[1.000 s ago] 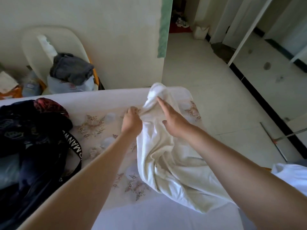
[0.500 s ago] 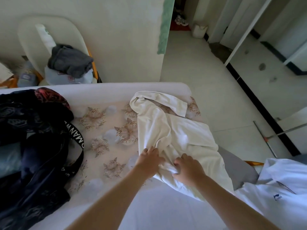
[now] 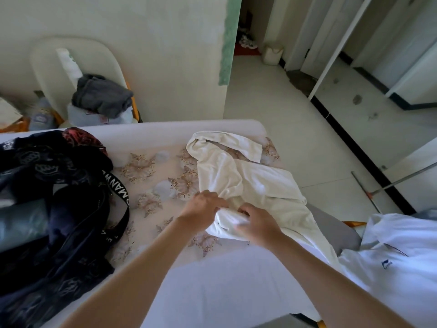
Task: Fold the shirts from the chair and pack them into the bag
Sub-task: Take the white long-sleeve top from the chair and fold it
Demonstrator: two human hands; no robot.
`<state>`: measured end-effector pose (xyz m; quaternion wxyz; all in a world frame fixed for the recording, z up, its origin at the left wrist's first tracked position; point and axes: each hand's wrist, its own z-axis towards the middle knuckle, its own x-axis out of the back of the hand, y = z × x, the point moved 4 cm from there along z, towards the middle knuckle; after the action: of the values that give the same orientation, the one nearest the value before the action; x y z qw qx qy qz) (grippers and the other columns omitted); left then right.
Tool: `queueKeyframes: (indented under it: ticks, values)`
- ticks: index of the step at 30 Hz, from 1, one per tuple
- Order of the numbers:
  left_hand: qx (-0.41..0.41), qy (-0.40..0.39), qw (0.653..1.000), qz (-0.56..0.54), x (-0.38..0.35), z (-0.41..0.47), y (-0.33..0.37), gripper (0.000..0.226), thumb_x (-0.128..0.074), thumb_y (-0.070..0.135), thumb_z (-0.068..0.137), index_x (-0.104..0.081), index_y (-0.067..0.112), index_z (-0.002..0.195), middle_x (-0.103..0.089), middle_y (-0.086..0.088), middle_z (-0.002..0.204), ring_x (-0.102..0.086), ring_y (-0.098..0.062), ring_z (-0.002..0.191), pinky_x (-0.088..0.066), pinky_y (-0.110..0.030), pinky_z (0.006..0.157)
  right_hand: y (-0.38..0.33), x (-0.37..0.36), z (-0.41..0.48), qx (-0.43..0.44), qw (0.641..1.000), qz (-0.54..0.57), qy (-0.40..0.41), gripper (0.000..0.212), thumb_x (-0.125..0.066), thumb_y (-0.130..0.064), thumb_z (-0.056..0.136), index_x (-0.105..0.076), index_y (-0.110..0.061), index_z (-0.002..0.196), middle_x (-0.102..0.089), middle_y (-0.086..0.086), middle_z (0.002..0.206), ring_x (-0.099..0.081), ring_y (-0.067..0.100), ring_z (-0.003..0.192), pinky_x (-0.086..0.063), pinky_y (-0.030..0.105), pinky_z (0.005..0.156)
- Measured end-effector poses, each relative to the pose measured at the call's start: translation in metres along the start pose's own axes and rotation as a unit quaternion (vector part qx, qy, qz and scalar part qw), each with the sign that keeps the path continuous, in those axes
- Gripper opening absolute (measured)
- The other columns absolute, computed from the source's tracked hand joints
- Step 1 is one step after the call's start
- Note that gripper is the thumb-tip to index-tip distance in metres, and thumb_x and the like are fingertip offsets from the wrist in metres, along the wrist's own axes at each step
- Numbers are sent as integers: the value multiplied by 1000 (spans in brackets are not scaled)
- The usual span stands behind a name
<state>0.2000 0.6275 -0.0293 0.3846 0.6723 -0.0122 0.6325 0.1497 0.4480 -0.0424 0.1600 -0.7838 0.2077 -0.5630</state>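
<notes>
1. Cloth, soft and crumpled, is what we have hold of: a cream shirt (image 3: 248, 176) lies on the bed (image 3: 212, 280). Its far end is twisted towards the far corner and its near end is bunched into a roll.
2. Our left hand (image 3: 201, 210) pinches the near edge of that roll, fingers curled into the fabric. Our right hand (image 3: 260, 224), just beside it, has its fingers curled round the same roll. Neither of our hands is spread flat.
3. We judge the shirt light, limp and not slippery. It will sag wherever it is unsupported and hold no shape of its own, so it needs smoothing flat before any fold. Nothing about it looks fragile.
4. A better hold, we think, is at the two hem corners or the two shoulders, one in each hand and well apart. That way a pull draws the cloth taut.
5. The dark bag (image 3: 59, 233) lies on the left of the bed, well apart from the shirt.
6. Beyond the bed the chair (image 3: 47, 58) carries a grey garment (image 3: 101, 97) on a pale bundle. A white polo shirt (image 3: 397, 256) with a small blue logo lies at the right.
7. We judge that this shirt is not yet folded and that more garments remain on the chair.
</notes>
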Motion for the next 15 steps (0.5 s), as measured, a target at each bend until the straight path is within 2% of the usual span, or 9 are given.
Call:
queueKeyframes:
  ticks: [2, 3, 5, 8, 10, 11, 13, 15]
  values:
    - [4, 0, 1000, 25, 9, -7, -6, 32, -58, 2, 93, -76, 26, 104, -68, 1, 90, -60, -20, 85, -50, -34, 82, 23, 1, -8, -38, 985, -166, -16, 30, -58, -25, 85, -59, -31, 114, -66, -9, 103, -64, 20, 99, -45, 30, 79]
    - [-1, 2, 999, 39, 14, -10, -6, 32, -57, 1, 94, -76, 25, 103, -68, 1, 91, -59, -20, 87, -47, -31, 81, 35, 4, -11, -71, 977, -201, -11, 27, -55, -23, 89, -60, -29, 115, -66, -7, 107, -63, 22, 103, -44, 31, 82]
    - [-2, 27, 998, 54, 26, -14, -7, 33, -57, -3, 91, -76, 23, 99, -67, 2, 87, -58, -20, 84, -49, -33, 80, 43, 13, -15, -110, 975, -193, 24, 18, -49, -22, 93, -61, -24, 105, -68, -2, 102, -64, 25, 101, -41, 31, 74]
    - [21, 115, 988, 104, 53, -20, -23, 32, -62, -10, 84, -75, 19, 85, -61, 6, 77, -49, -15, 74, -53, -39, 78, 7, 26, -12, -66, 981, -163, 86, 10, -48, -21, 94, -58, -18, 94, -68, 4, 93, -64, 30, 93, -36, 31, 65]
    - [71, 112, 980, 148, 73, -26, -36, 36, -58, -9, 85, -74, 23, 87, -60, 8, 82, -47, -13, 79, -50, -38, 84, -33, 25, -12, -24, 992, -79, 92, 12, -50, -20, 94, -61, -17, 96, -69, 6, 93, -63, 29, 91, -38, 32, 65]
    - [112, 59, 977, 171, 77, -31, -44, 37, -55, -5, 87, -73, 27, 92, -60, 8, 89, -50, -14, 86, -47, -36, 91, -51, 17, -13, -7, 999, -8, 46, 13, -51, -20, 93, -64, -18, 96, -69, 6, 92, -62, 27, 87, -41, 32, 66]
    - [200, -105, 948, 223, 71, -45, -65, 33, -51, 6, 93, -70, 31, 102, -62, 8, 107, -54, -17, 104, -42, -34, 100, -84, -10, -20, 14, 981, 134, -138, 11, -53, -19, 91, -63, -21, 87, -62, 2, 79, -59, 20, 72, -45, 36, 63]
    - [259, -246, 905, 232, 56, -69, -83, 30, -51, 13, 94, -69, 29, 112, -63, 4, 119, -56, -20, 112, -46, -33, 95, -103, -35, -28, 23, 941, 134, -311, 9, -57, -26, 89, -61, -25, 80, -59, -6, 75, -60, 12, 68, -49, 32, 65]
